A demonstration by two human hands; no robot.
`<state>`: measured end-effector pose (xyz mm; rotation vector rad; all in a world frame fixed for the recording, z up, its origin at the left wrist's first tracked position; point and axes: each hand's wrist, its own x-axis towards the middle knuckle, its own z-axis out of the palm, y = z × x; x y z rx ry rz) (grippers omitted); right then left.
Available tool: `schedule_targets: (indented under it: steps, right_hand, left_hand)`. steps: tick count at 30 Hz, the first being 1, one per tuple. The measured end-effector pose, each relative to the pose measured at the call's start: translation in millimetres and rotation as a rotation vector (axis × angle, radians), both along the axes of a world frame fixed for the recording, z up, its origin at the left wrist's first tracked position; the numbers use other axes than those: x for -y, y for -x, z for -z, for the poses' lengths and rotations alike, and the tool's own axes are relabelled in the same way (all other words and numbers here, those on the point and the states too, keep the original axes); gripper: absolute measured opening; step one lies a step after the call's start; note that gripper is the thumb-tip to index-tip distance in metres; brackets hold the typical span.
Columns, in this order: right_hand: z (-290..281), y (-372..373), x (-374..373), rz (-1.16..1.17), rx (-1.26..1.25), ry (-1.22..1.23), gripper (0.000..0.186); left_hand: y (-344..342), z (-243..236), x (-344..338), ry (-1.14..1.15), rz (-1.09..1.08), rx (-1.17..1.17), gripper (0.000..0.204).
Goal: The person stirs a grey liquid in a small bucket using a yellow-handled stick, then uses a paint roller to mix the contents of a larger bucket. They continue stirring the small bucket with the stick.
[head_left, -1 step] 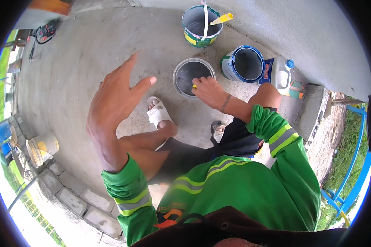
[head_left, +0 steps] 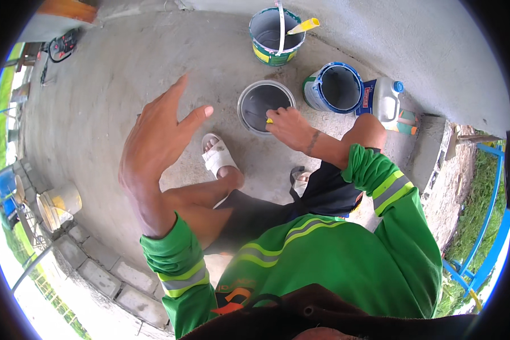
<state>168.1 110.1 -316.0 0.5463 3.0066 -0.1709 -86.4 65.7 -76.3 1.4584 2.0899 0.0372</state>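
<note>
My right hand (head_left: pixel 292 129) is closed on a thin tool with a yellow handle (head_left: pixel 270 120), only a bit of which shows. It reaches over the near right rim of a round open can (head_left: pixel 240 109) holding dark grey paint. The tool's far end is hard to make out against the paint. My left hand (head_left: pixel 158 127) hovers above the floor left of the can, thumb and fingers apart, with nothing in it. To the can's right stands a blue-rimmed paint bucket (head_left: pixel 313 95), with grey residue inside.
Behind the can is a green bucket (head_left: pixel 262 53) with a white handle and a yellow-handled tool (head_left: pixel 304 26) inside. A white jug (head_left: pixel 386 102) with a blue cap stands near the wall (head_left: pixel 425 51). Concrete blocks (head_left: pixel 99 277) and a stained bucket (head_left: pixel 62 201) lie left.
My right hand and the yellow handle have shifted very slightly to the right over the can. The left hand keeps its place and pose.
</note>
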Motion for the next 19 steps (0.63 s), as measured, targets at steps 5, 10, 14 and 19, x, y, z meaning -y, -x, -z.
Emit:
schedule_targets:
  steps: [5,10,14,19]
  right_hand:
    - [-15,-8,-20,0.173,0.075,-0.007,0.007]
    - [-9,28,-24,0.333,0.076,-0.03,0.011]
    - [-18,34,-12,0.279,0.029,0.136,0.014]
    - [-26,24,-36,0.461,0.114,0.298,0.013]
  left_hand:
    - [12,12,6,-0.125,0.092,-0.076,0.076]
    - [-7,-11,-5,0.004,0.014,-0.012,0.069]
    - [-1,-5,-3,-0.037,0.074,-0.013,0.068]
    - [-2,-2,-8,-0.034,0.09,0.013,0.07]
